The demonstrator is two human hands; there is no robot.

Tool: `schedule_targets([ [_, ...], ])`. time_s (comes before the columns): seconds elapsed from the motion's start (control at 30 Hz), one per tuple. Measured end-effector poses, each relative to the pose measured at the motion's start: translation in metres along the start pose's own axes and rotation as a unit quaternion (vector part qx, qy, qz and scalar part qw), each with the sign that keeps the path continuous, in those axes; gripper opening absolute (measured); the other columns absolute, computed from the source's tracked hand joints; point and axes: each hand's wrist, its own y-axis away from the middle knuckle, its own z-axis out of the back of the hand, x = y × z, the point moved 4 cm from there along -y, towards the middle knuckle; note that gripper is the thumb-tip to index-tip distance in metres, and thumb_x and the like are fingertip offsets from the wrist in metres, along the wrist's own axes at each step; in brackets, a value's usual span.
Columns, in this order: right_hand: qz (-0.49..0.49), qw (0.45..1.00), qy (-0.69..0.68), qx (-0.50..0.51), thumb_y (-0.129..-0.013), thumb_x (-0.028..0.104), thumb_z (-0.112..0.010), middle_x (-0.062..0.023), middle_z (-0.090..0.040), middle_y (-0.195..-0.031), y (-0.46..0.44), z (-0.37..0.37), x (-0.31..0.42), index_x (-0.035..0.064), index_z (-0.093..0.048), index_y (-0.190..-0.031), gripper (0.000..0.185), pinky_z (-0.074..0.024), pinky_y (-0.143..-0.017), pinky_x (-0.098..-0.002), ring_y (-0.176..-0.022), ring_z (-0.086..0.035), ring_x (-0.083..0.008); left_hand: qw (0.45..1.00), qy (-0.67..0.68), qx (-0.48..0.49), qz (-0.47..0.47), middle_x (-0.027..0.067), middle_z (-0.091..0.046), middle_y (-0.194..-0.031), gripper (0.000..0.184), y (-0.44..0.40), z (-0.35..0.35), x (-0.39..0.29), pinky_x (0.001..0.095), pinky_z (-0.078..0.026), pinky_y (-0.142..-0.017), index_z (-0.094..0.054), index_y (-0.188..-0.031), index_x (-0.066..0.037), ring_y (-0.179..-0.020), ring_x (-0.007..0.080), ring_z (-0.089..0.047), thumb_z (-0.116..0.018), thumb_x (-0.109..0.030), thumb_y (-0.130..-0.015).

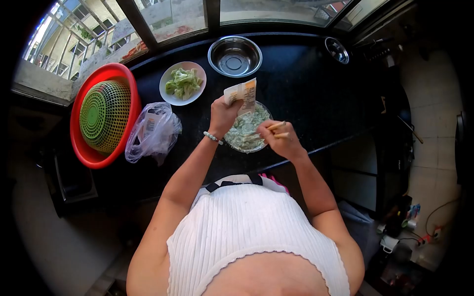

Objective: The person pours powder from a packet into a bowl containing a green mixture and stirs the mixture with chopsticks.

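My left hand (225,114) is closed on a small printed packet (243,94), tilted over the far left part of a bowl. In that bowl (267,109) lies a pale green, chopped mixture (248,133) that looks coated in something white. Chopsticks (277,130) are gripped in my right hand (282,140) at the bowl's right side, and their lower ends reach toward the mixture. The packet's opening and whether anything pours from it cannot be made out.
Left on the dark counter (301,93) are a red basin (134,106) holding a green colander (101,118), and a clear plastic bag (157,133). Behind stand a white plate (165,96) with pale green vegetable pieces (184,83), a steel bowl (235,56) and another metal bowl (337,50) near the window.
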Motion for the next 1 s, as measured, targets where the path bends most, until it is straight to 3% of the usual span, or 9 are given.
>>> schedule_targets([
  [0.03,-0.034,0.997,0.062,-0.035,-0.087,0.007,-0.064,-0.0148,-0.067,-0.082,-0.007,0.008,0.000,0.0035,-0.066,-0.086,0.005,-0.0518,-0.064,-0.0341,-0.074,-0.067,-0.0300,1.000,0.006,0.011,0.002,0.0118,-0.072,-0.088,0.020,-0.002,0.001,0.003,0.0298,-0.053,-0.070,-0.069,-0.101,0.000,-0.080,0.0169,-0.070,-0.069,-0.008,-0.082],
  [0.13,0.216,0.962,0.136,-0.094,-0.088,0.008,-0.063,-0.0157,-0.068,-0.079,-0.011,-0.015,0.015,0.0025,-0.067,-0.084,0.007,-0.0516,-0.061,-0.0332,-0.071,-0.069,-0.0269,1.000,-0.015,0.014,-0.014,0.0102,-0.073,-0.088,0.019,0.002,-0.003,-0.005,0.0289,-0.053,-0.070,-0.070,-0.101,-0.001,-0.080,0.0135,-0.069,-0.069,-0.008,-0.083],
  [0.3,0.012,0.995,0.083,-0.046,-0.085,0.005,-0.067,-0.0151,-0.067,-0.086,0.004,0.009,0.005,0.0013,-0.066,-0.087,0.004,-0.0535,-0.065,-0.0347,-0.078,-0.068,-0.0300,0.982,0.149,-0.024,0.111,0.0087,-0.072,-0.093,0.018,0.005,-0.003,0.011,0.0291,-0.052,-0.073,-0.069,-0.102,0.001,-0.084,0.0153,-0.068,-0.066,-0.008,-0.087],
  [0.4,0.162,0.971,0.101,-0.142,-0.085,0.005,-0.067,-0.0148,-0.068,-0.085,0.001,-0.001,0.014,0.0013,-0.066,-0.086,0.004,-0.0538,-0.066,-0.0338,-0.078,-0.068,-0.0299,0.922,0.328,-0.078,0.193,0.0092,-0.068,-0.103,0.021,0.009,0.001,0.022,0.0325,-0.053,-0.078,-0.063,-0.110,0.003,-0.092,0.0188,-0.066,-0.062,-0.009,-0.093],
  [0.47,0.208,0.973,0.054,-0.080,-0.085,0.004,-0.067,-0.0134,-0.068,-0.083,0.007,-0.019,0.020,0.0009,-0.065,-0.085,0.004,-0.0532,-0.064,-0.0327,-0.076,-0.068,-0.0288,0.882,0.409,-0.128,0.196,0.0094,-0.067,-0.105,0.022,0.011,0.008,0.029,0.0338,-0.053,-0.079,-0.061,-0.113,0.001,-0.095,0.0194,-0.065,-0.060,-0.010,-0.094],
  [0.6,0.016,0.995,0.041,-0.089,-0.085,0.002,-0.066,-0.0123,-0.068,-0.078,0.010,0.013,0.000,0.0006,-0.066,-0.083,0.003,-0.0523,-0.062,-0.0302,-0.070,-0.068,-0.0228,0.828,0.461,-0.212,0.237,0.0106,-0.063,-0.116,0.030,0.025,0.046,0.032,0.0408,-0.052,-0.091,-0.052,-0.123,-0.001,-0.103,0.0252,-0.064,-0.057,-0.011,-0.096],
  [0.77,0.147,0.982,0.003,-0.120,-0.088,0.005,-0.064,-0.0125,-0.066,-0.070,-0.002,-0.012,0.027,0.0011,-0.066,-0.084,0.006,-0.0510,-0.058,-0.0290,-0.062,-0.066,-0.0232,0.763,0.503,-0.259,0.313,0.0155,-0.053,-0.135,0.037,0.065,0.073,0.036,0.0529,-0.042,-0.105,-0.042,-0.136,-0.003,-0.125,0.0331,-0.051,-0.045,-0.017,-0.101],
  [0.9,-0.042,0.997,0.028,-0.061,-0.087,0.005,-0.064,-0.0138,-0.066,-0.071,0.002,0.008,0.008,0.0011,-0.066,-0.083,0.006,-0.0510,-0.058,-0.0294,-0.063,-0.067,-0.0231,0.724,0.534,-0.272,0.343,0.0146,-0.054,-0.135,0.039,0.104,0.082,0.048,0.0522,-0.043,-0.103,-0.043,-0.137,-0.004,-0.124,0.0331,-0.053,-0.045,-0.020,-0.101],
  [1.0,0.130,0.968,0.141,-0.162,-0.089,0.008,-0.064,-0.0145,-0.067,-0.079,-0.016,0.006,0.019,0.0014,-0.066,-0.085,0.008,-0.0517,-0.060,-0.0308,-0.069,-0.068,-0.0258,0.706,0.556,-0.268,0.348,0.0140,-0.055,-0.135,0.039,0.121,0.087,0.064,0.0509,-0.044,-0.102,-0.043,-0.137,-0.005,-0.122,0.0328,-0.054,-0.045,-0.022,-0.101],
])
